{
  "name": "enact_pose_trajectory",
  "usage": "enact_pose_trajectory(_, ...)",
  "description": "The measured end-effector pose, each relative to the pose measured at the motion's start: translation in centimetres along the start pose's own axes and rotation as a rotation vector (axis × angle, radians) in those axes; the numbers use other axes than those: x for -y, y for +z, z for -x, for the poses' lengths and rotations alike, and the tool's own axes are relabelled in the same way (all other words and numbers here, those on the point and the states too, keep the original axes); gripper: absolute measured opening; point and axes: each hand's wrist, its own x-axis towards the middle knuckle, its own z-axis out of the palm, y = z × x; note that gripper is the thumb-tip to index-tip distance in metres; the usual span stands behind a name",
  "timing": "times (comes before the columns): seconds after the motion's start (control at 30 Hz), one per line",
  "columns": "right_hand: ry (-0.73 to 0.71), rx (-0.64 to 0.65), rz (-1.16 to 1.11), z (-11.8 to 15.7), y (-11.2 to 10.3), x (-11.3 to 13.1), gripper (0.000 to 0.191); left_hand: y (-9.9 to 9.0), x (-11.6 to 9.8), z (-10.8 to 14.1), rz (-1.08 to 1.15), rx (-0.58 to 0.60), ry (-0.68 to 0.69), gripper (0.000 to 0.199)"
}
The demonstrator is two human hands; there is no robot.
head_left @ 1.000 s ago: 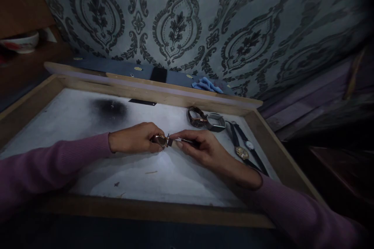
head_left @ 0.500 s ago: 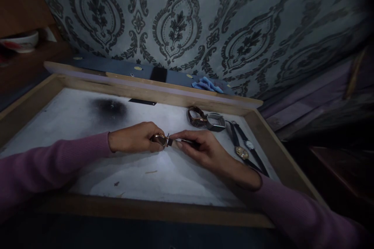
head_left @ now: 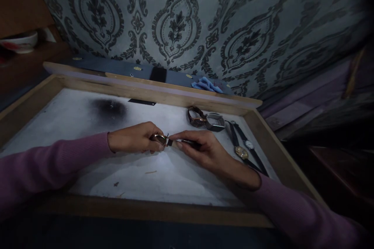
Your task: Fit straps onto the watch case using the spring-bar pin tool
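Observation:
Pinched in my left hand (head_left: 138, 137) is a round gold-rimmed watch (head_left: 159, 138), raised over the white floor of a shallow wooden tray (head_left: 175, 89). My right hand (head_left: 203, 148) is closed on a dark strap (head_left: 170, 142) at the watch's right side, and a dark slender piece shows between its fingers. Whether the strap is joined to the watch is too small to tell. Right of my hands lie a brown-strapped watch (head_left: 196, 117), a grey metal watch (head_left: 215, 121), a gold-faced watch (head_left: 242, 152) and a white-faced watch (head_left: 249, 144).
A flat black strip (head_left: 142, 102) lies near the tray's back wall. Behind the tray are a blue cloth (head_left: 207, 84) and a patterned wall. A bowl (head_left: 21, 42) stands on a shelf at the left. Small scraps lie near the tray's front.

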Motion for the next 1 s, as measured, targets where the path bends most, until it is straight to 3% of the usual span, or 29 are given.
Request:
enact_pose_trajectory(0.17, 0.037, 0.0, -0.045, -0.1, 0.1, 0.0, 0.025, 0.2, 0.1, -0.1, -0.007, -0.029, 0.006, 0.013)
enact_pose_trajectory(0.6, 0.102, -0.094, -0.069, -0.2, -0.6, 0.2, 0.024, 1.1, -0.4, -0.3, -0.094, -0.254, 0.083, 0.015)
enact_pose_trajectory(0.8, 0.067, -0.087, -0.029, -0.2, -0.5, -0.1, 0.024, 1.2, -0.3, -0.3, -0.061, -0.224, 0.078, 0.012)
enact_pose_trajectory(1.0, 0.032, -0.024, -0.045, -0.2, -0.5, -0.4, 0.024, 0.9, -0.4, -0.1, 0.099, -0.09, 0.018, 0.011)
